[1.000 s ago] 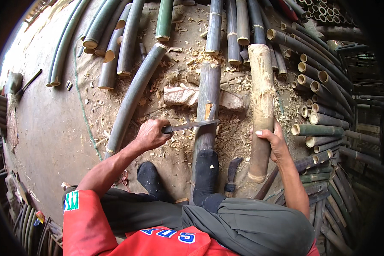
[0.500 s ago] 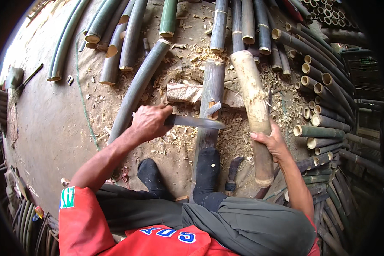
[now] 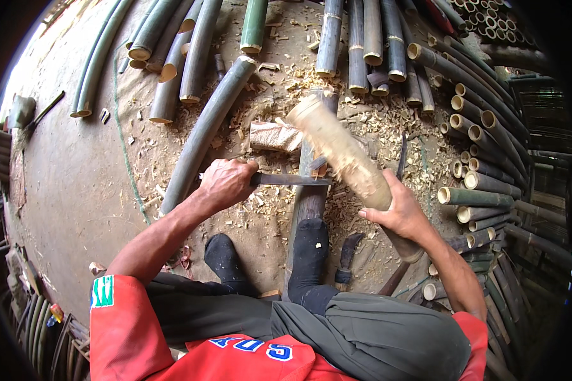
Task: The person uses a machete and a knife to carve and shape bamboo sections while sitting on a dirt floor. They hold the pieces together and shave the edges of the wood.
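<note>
My left hand (image 3: 225, 183) is closed round the handle of a long knife (image 3: 286, 180). Its blade lies across a dark bamboo pole (image 3: 309, 206), just below a notch where a cut sliver (image 3: 317, 163) stands up. My right hand (image 3: 397, 213) grips a thick bamboo club (image 3: 340, 143), its upper part pale and battered. Slightly blurred, the club slants over the pole and hides part of it, apart from the blade. Under the pole lies a wood block (image 3: 270, 136), and my right foot (image 3: 309, 254) in a dark sock presses on the pole's near part.
A curved bamboo pole (image 3: 210, 133) lies left of the work. More poles (image 3: 330, 38) point in from the far side, and stacked bamboo (image 3: 476, 197) lines the right. Wood chips (image 3: 362, 209) litter the ground. A hooked blade tool (image 3: 347, 257) lies by my right foot.
The club has swung left and tilted across the pole, carried by my right hand. The knife blade has lowered slightly toward the far side and lies flatter across the pole.
</note>
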Available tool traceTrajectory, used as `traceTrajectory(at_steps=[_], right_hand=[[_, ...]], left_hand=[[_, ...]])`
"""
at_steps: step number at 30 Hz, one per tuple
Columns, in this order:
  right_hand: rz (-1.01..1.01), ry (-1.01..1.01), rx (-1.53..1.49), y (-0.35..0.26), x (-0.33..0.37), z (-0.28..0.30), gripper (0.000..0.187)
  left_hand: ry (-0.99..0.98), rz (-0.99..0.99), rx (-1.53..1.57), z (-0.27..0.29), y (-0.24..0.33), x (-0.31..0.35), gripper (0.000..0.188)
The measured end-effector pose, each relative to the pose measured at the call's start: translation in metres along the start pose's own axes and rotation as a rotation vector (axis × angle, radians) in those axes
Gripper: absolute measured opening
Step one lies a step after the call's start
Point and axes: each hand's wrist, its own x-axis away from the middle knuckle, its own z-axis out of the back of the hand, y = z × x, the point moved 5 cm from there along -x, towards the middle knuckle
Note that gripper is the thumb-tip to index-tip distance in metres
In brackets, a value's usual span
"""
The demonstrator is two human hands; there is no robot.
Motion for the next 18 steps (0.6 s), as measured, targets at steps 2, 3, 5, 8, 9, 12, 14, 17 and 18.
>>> traceTrajectory(at_steps=[2,3,5,8,9,12,14,17,18], right_hand=[[0.191,-0.041,0.269,-0.009,0.002,-0.002,0.086],[0.364,-0.053,0.439,-0.012,0.006,-0.005,0.085],[0.821,-0.006,0.659,-0.033,0.008,-0.009,0.074],[0.838,-0.076,0.875,-0.015,-0.037,0.002,0.065],[0.693,-0.109,1.072,-0.01,-0.051,0.004,0.063],[0.637,-0.225,1.007,-0.024,-0.034,-0.011,0.057],[0.987,-0.175,0.875,-0.039,-0.01,-0.025,0.046],[1.104,-0.09,0.77,-0.013,-0.027,-0.01,0.044],[0.776,-0.06,0.956,-0.002,-0.044,-0.004,0.047]], left_hand=[[-0.03,-0.029,-0.04,0.003,0.002,-0.004,0.018],[-0.047,-0.044,-0.061,0.007,0.005,-0.007,0.015],[-0.08,-0.038,-0.041,0.01,0.002,-0.008,0.016],[-0.082,0.006,-0.073,0.011,0.007,-0.014,0.013],[-0.071,-0.007,-0.09,0.01,0.007,-0.015,0.013],[-0.094,-0.004,-0.115,0.004,0.003,-0.01,0.019],[-0.08,0.002,-0.11,0.009,0.004,-0.007,0.018],[-0.078,0.001,-0.105,0.006,0.008,-0.01,0.017],[-0.08,0.016,-0.098,0.007,0.009,-0.01,0.016]])
